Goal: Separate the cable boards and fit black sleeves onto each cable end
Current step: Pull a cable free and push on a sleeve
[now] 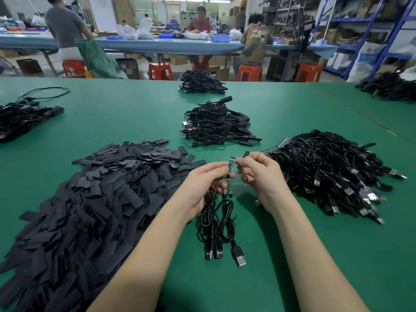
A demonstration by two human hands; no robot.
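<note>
2 hands busy: our left hand (208,182) pinches upright cable board (231,165), long axis vertical, cables (217,224) hanging; our right hand (256,174) pinches black sleeve (244,156) beside it.

The tabletop (292,255) is covered in a smooth, matt green mat. The heaped sleeves (90,199) on the left look matt black, like flat soft plastic, while the near cables (216,219) are glossy black with shiny metal USB plugs (240,260). The far stools (160,71) are glossy orange-red plastic.
</note>
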